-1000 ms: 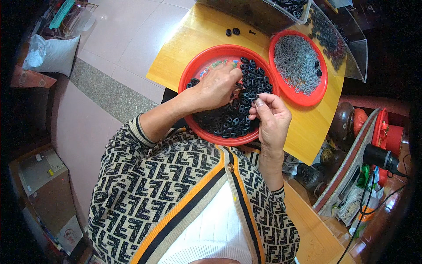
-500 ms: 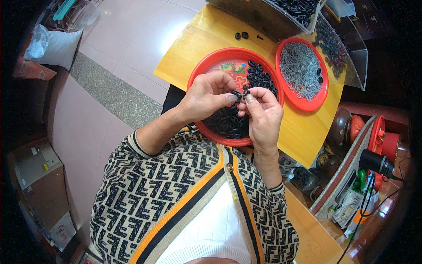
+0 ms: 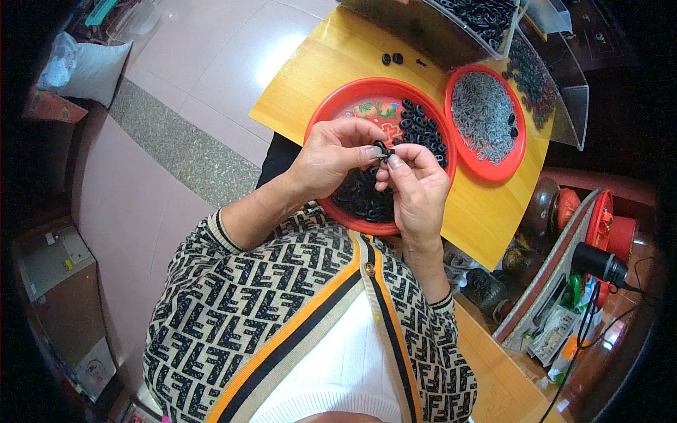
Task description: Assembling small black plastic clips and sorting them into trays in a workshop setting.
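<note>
A person in a black-and-beige patterned knit cardigan (image 3: 254, 296) sits bent over close work, both bare hands almost meeting. The left hand (image 3: 326, 156) pinches a small black oval ring (image 3: 381, 146) between thumb and forefinger. The right hand (image 3: 421, 185) grips a tiny dark part (image 3: 391, 153) the same way, right up against the ring. The fingertips cover much of the contact, so I cannot tell whether the two are joined.

To my eye, doing this well means holding the ring steady in the left pinch while the right fingertips make the fine turns, square on rather than at a slant. Working over the tray is wise, as anything dropped should land inside.

Below the hands lies a round red tray with a printed floral base (image 3: 381, 84), loose black oval pieces (image 3: 423, 132) heaped along its right and lower parts. Touching or just beside it, a smaller red oval tray (image 3: 486, 171) holds a pile of slim grey pieces (image 3: 479, 106). Both rest on a yellow wooden tabletop (image 3: 300, 92). At its far edge stands a clear plastic box (image 3: 423, 34) of black parts.

Beyond, to the left, a stuffed white sack (image 3: 97, 70) sits on a pale tiled floor (image 3: 211, 53).
</note>
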The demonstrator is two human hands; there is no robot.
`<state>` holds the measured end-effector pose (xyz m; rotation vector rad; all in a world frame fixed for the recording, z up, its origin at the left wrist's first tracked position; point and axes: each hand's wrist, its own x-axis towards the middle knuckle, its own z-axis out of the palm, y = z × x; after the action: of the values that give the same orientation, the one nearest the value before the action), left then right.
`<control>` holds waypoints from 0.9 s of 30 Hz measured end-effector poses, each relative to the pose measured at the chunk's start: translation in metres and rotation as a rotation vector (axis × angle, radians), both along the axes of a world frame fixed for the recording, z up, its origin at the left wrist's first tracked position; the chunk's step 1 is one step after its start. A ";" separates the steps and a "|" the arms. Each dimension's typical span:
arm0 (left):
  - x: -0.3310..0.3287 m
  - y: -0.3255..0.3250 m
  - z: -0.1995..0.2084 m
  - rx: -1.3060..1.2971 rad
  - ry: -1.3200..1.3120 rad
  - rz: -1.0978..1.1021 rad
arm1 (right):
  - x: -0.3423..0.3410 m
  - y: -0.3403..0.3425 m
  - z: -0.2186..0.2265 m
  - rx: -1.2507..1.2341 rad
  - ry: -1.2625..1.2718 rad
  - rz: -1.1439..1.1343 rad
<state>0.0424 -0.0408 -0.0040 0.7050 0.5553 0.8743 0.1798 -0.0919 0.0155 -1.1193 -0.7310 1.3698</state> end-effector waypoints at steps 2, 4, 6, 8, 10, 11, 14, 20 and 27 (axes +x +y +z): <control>0.000 0.001 -0.003 0.011 0.013 0.024 | 0.002 0.001 0.001 -0.006 0.010 -0.010; -0.001 0.002 -0.008 0.022 0.030 0.051 | 0.005 0.001 0.003 0.019 -0.110 -0.068; -0.004 0.003 -0.013 0.075 0.009 0.018 | 0.004 0.002 0.003 0.028 -0.178 -0.097; -0.004 0.002 -0.012 0.059 0.027 0.021 | 0.002 0.002 0.007 0.032 -0.305 -0.104; -0.003 0.002 -0.010 0.045 0.042 0.017 | 0.000 0.001 0.007 0.040 -0.326 -0.102; -0.003 0.001 -0.009 0.039 0.030 0.009 | -0.001 0.001 0.006 0.048 -0.347 -0.098; -0.003 0.001 -0.009 0.037 0.008 0.002 | -0.004 0.001 0.010 0.049 -0.343 -0.093; 0.000 -0.002 -0.004 0.031 -0.022 0.030 | -0.001 0.002 0.004 0.002 -0.422 -0.106; 0.002 -0.004 -0.009 0.102 0.018 0.060 | -0.002 0.001 0.001 0.001 -0.475 -0.124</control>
<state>0.0442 -0.0448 -0.0126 0.7931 0.5531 0.9582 0.1775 -0.0908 0.0166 -1.4860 -0.9804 1.0052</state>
